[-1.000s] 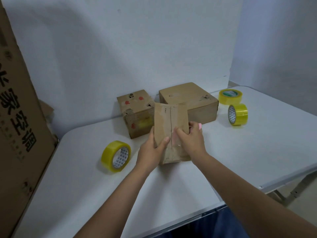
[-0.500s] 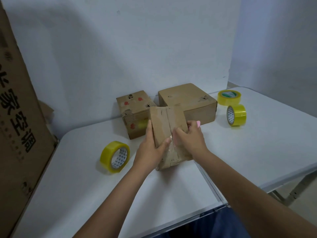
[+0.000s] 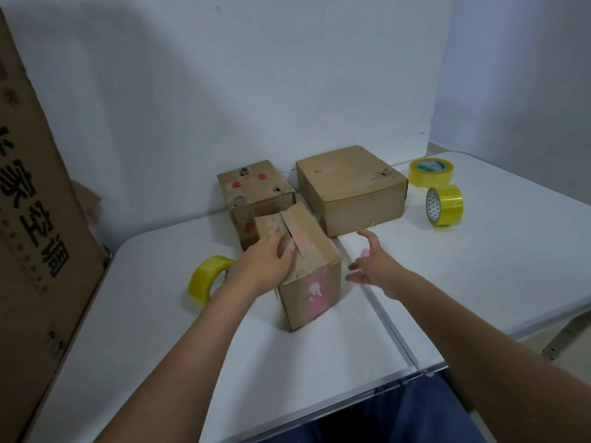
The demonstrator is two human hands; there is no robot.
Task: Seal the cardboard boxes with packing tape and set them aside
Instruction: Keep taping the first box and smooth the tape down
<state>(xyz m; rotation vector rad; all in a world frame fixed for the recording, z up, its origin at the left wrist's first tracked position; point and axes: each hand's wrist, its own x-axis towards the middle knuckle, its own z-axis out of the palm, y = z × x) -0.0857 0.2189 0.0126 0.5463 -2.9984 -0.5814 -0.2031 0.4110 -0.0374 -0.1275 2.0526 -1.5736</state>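
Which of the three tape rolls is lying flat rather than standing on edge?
The far-right roll by the wall, showing its green-and-white label on top. The other two rolls stand on edge.

Both bare forearms extended forward, left hand (image 3: pixel 262 266) laid palm down with fingers lightly bent, right hand (image 3: pixel 372 266) held open, fingers spread, nothing gripped.

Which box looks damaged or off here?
The near box under the left hand: its top flaps gape along the seam and pink patches mark its top and front. The small back box has punctures and torn spots; the flat box has a torn corner. Right hand hovers free.
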